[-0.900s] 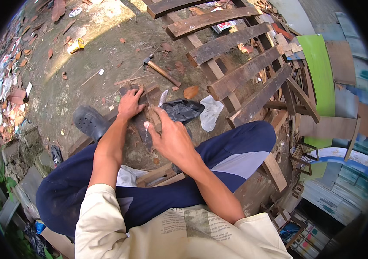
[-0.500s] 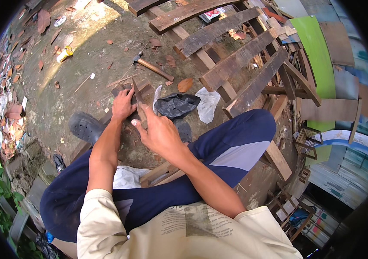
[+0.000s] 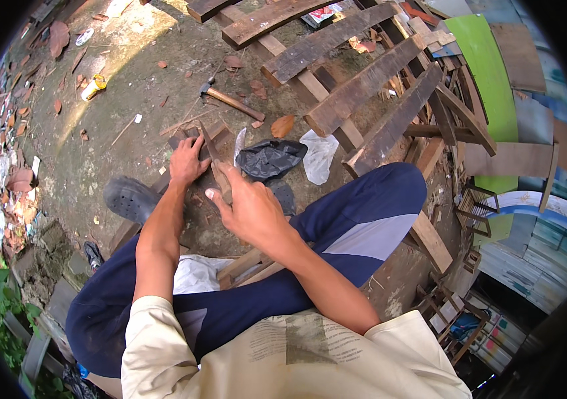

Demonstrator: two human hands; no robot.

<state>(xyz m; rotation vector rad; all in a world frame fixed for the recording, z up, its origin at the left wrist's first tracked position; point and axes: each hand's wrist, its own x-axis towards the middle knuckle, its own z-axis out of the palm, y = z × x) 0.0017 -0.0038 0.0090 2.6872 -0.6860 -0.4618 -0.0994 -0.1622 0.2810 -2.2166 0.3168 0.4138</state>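
Observation:
My right hand (image 3: 251, 203) is closed around the grip of a handsaw (image 3: 209, 147), whose brown, narrow blade points away from me and is seen almost edge-on. The blade runs close beside my left hand (image 3: 188, 159), over a dark wooden board (image 3: 217, 131) low between my feet. My left hand is bent over the board's end, fingers pressed on the wood. Where the teeth meet the wood is hard to make out. A pale curved blade-like piece (image 3: 239, 143) lies just right of the saw.
A hammer (image 3: 233, 104) lies beyond my hands. To the right are a black plastic bag (image 3: 270, 158), a clear plastic bag (image 3: 319, 156) and a large slatted wooden frame (image 3: 363, 90). My clog (image 3: 130, 198) is at left; a white sack (image 3: 197, 274) lies below my forearms.
My right hand and the saw have drawn back slightly toward me. My left hand stays on the board. The whole view has shifted a little.

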